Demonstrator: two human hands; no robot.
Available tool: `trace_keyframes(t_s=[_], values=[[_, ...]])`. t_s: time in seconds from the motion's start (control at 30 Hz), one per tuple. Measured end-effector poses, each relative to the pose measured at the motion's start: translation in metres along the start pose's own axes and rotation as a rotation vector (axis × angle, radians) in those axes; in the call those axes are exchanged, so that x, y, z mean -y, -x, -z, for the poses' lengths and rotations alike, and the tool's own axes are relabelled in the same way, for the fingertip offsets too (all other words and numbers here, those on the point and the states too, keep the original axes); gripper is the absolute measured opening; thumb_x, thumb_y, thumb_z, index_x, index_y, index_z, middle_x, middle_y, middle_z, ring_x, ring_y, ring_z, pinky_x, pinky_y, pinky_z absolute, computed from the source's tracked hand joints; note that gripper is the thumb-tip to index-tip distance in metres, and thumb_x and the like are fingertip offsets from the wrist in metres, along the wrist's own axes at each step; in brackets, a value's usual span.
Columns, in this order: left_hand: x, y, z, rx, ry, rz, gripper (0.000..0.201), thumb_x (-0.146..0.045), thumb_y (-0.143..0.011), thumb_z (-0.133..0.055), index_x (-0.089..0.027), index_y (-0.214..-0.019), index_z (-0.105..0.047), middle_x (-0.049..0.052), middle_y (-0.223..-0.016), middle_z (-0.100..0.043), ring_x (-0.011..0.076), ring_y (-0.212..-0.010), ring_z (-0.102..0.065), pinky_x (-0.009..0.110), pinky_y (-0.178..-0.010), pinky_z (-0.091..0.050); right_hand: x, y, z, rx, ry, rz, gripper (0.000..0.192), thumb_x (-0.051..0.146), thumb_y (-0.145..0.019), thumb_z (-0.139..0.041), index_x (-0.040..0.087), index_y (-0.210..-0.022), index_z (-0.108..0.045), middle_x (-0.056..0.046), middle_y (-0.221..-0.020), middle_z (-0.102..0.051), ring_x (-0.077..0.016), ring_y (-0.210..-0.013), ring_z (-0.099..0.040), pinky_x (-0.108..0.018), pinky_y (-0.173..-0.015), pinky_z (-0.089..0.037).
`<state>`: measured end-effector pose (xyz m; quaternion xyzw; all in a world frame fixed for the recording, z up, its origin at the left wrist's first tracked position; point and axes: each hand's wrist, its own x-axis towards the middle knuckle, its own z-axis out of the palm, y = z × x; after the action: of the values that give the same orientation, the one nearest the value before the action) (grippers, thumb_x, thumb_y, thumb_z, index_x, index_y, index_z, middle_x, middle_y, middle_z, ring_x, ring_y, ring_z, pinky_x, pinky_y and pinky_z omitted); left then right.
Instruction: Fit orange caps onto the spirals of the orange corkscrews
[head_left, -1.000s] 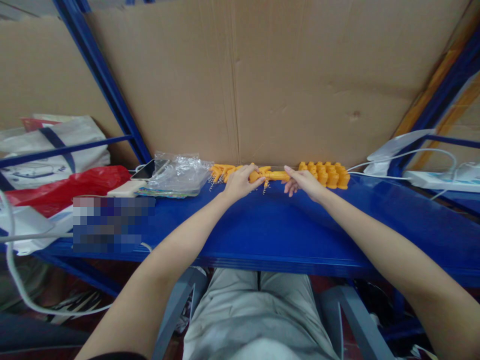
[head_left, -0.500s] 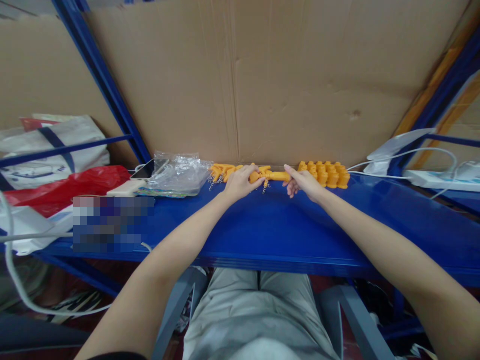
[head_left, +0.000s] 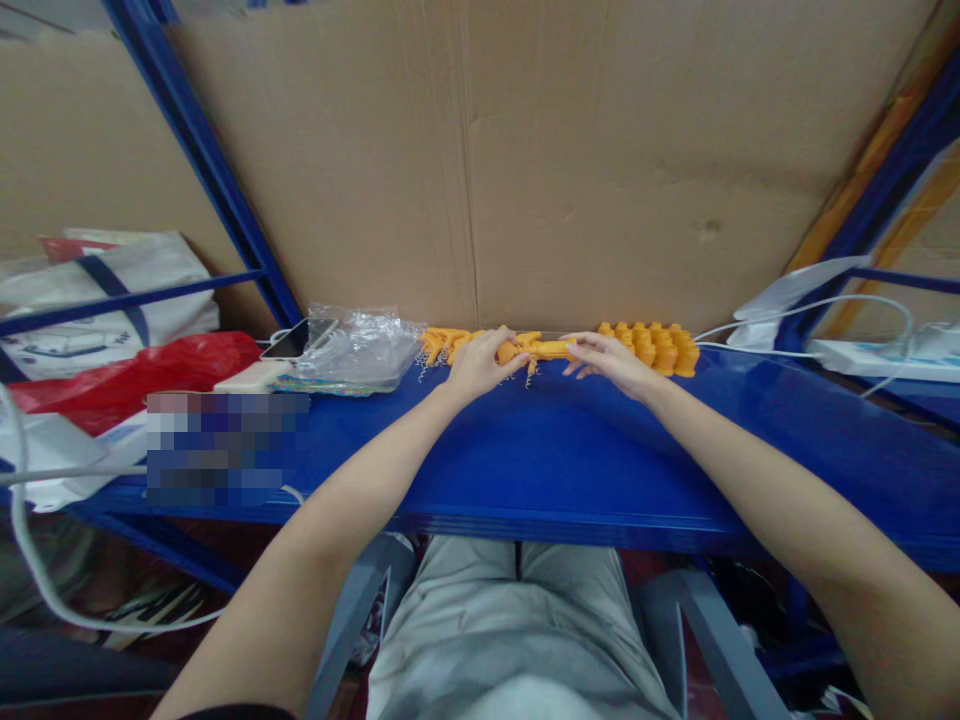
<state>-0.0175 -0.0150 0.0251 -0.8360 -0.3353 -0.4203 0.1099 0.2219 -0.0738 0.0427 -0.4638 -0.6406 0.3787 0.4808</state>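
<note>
Left hand (head_left: 476, 365) pinches an orange piece (head_left: 538, 350); right hand (head_left: 611, 362) rests spread on it.
Finished orange figures (head_left: 651, 346) stand right; loose parts (head_left: 442, 343) wait left on the bench (head_left: 525, 460).

Shelf (head_left: 525, 470) carries everything. Along rear edge, against cardboard (head_left: 525, 160): toy row (head_left: 652, 347) right of centre, toy pile (head_left: 442, 345) left of centre, single toy (head_left: 544, 350) between them. Left hand (head_left: 480, 365) and right hand (head_left: 611, 360) on single toy. Plastic bags (head_left: 360, 345) left of pile, phone (head_left: 300, 338) beside them. Power strip (head_left: 862, 358) at right end.
</note>
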Motion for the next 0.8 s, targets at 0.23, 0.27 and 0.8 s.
trace_keyframes(t_s=[0.23, 0.27, 0.8], values=[[0.000, 0.001, 0.000, -0.006, 0.003, -0.010, 0.022, -0.041, -0.090, -0.068, -0.021, -0.098, -0.065, 0.004, -0.095, -0.076, 0.0196, -0.088, -0.071, 0.029, -0.077, -0.053, -0.001, 0.001, 0.001, 0.027, 0.003, 0.015, 0.032, 0.045, -0.081, -0.077, 0.018, -0.096, -0.071, -0.006, -0.089, -0.075, -0.0120, -0.065, -0.068, -0.024, -0.061, -0.051], [0.001, 0.001, -0.001, -0.007, 0.004, -0.012, 0.022, -0.041, -0.090, -0.068, -0.021, -0.098, -0.065, 0.004, -0.095, -0.076, 0.0197, -0.088, -0.071, 0.029, -0.076, -0.054, -0.001, 0.001, 0.001, 0.031, 0.004, 0.017, 0.034, 0.047, -0.080, -0.077, 0.018, -0.095, -0.071, -0.006, -0.089, -0.075, -0.0123, -0.065, -0.068, -0.024, -0.061, -0.051], [0.005, 0.006, -0.013, 0.296, 0.062, -0.075, 0.046, -0.029, -0.093, -0.059, -0.023, -0.138, -0.056, 0.011, -0.147, -0.057, 0.0265, -0.138, -0.053, 0.046, -0.116, -0.043, -0.038, -0.023, 0.035, -0.428, 0.527, 0.254, 0.042, 0.050, -0.087, -0.068, 0.021, -0.116, -0.061, -0.014, -0.114, -0.070, -0.0278, -0.101, -0.068, -0.042, -0.086, -0.053]])
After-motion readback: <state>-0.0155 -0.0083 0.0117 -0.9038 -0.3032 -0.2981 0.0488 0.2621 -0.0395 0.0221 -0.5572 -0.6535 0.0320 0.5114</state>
